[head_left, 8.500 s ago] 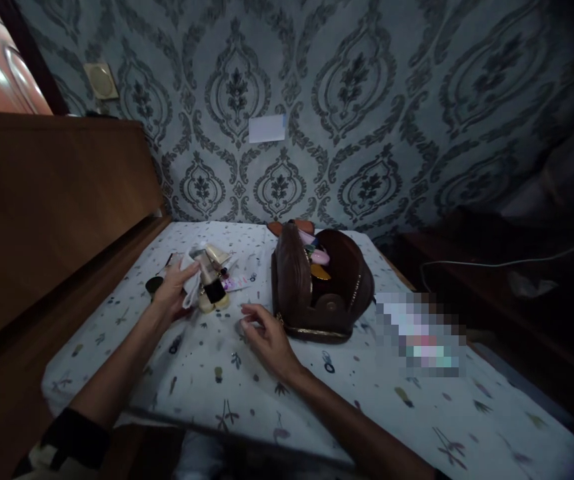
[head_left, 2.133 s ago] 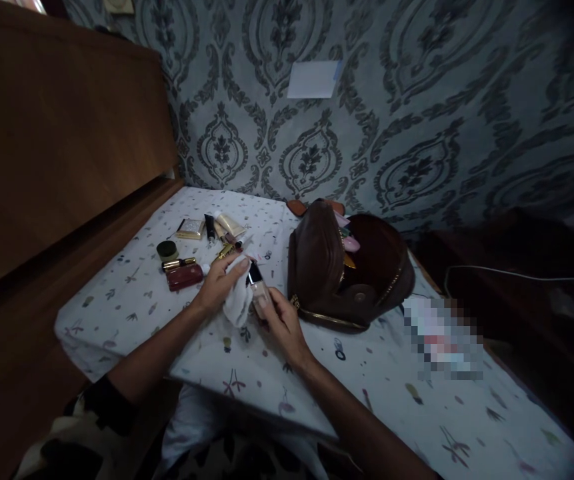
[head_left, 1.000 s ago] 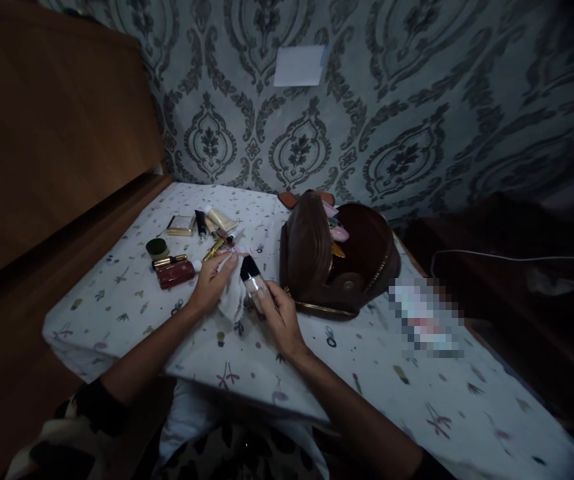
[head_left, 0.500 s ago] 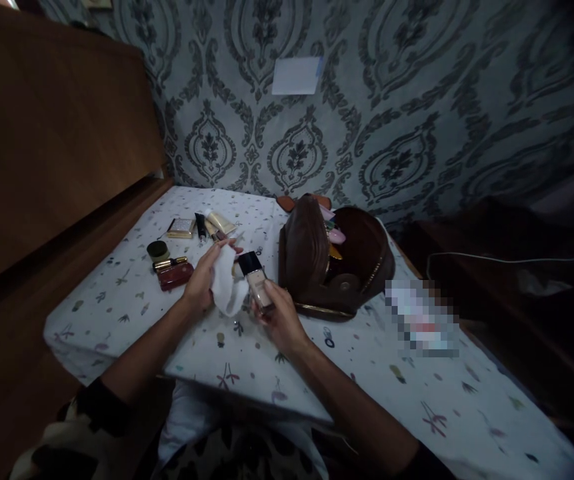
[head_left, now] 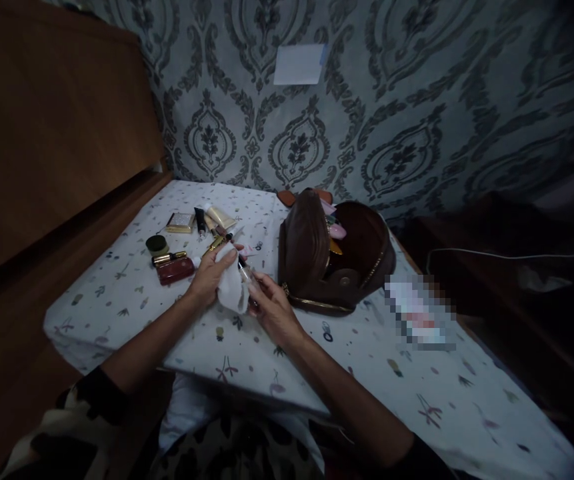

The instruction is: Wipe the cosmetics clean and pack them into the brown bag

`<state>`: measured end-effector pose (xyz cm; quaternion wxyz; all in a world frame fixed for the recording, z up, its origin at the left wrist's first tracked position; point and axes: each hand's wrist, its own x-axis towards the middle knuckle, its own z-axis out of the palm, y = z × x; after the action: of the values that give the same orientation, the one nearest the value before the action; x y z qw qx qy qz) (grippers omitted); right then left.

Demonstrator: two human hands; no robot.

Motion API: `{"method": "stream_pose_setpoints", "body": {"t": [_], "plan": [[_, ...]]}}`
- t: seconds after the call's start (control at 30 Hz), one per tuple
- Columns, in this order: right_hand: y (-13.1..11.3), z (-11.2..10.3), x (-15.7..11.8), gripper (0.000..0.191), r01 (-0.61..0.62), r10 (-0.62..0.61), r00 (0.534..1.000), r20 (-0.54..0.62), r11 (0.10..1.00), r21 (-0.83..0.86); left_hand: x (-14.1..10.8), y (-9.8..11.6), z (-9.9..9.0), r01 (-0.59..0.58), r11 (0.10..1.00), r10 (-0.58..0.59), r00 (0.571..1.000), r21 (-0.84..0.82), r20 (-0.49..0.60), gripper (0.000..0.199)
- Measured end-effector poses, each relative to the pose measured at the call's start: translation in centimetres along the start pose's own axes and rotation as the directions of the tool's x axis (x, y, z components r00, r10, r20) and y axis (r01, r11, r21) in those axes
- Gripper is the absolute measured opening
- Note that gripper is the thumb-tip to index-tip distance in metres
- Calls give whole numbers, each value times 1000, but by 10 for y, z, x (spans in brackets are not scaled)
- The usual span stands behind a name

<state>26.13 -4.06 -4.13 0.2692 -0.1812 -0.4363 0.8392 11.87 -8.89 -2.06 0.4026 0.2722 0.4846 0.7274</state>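
Note:
My left hand (head_left: 210,275) is closed on a white cloth (head_left: 231,287) that hangs down between my hands. In my right hand (head_left: 273,303) is a small glass bottle (head_left: 247,275) with a black cap, turned so its narrow side shows. The cloth touches the bottle's left side. Just right of my right hand stands an open brown bag (head_left: 307,253) with pink and orange things inside.
Left of my hands lie a red case (head_left: 175,271), a gold and black tube, a dark round jar (head_left: 157,245), a glittery compact (head_left: 180,223) and several tubes (head_left: 221,217). A wooden cabinet (head_left: 57,133) borders the table (head_left: 131,333) on the left. A blurred item is at right.
The bottle has turned in my right hand from its broad face to its narrow side. My left hand and the cloth have come closer against it. The view has tilted down slightly.

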Motion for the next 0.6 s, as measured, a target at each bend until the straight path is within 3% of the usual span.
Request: {"method": "stream_pose_setpoints", "body": {"t": [0.07, 0.17, 0.23, 0.3, 0.5, 0.6], "plan": [[2, -1, 0, 39, 6, -6, 999, 38, 1000, 2, 0, -3, -2, -79, 985, 80, 997, 157, -2, 48], [3, -4, 0, 36, 13, -14, 999, 38, 1000, 27, -2, -6, -3, -229, 885, 206, 973, 406, 100, 59], [2, -5, 0, 37, 12, -12, 1000, 8, 999, 52, -4, -8, -3, -305, 813, 256, 952, 495, 166, 76], [1, -6, 0, 38, 8, -7, 1000, -14, 998, 57, -4, -9, -3, -337, 769, 274, 941, 544, 197, 81], [1, -5, -3, 47, -33, 37, 997, 62, 997, -64, -2, -2, -6, -350, 763, 361, 928, 544, 91, 33], [2, -3, -3, 45, -59, 64, 994, 84, 996, -70, -2, 3, -9, -347, 782, 402, 916, 518, 6, 43]]}}
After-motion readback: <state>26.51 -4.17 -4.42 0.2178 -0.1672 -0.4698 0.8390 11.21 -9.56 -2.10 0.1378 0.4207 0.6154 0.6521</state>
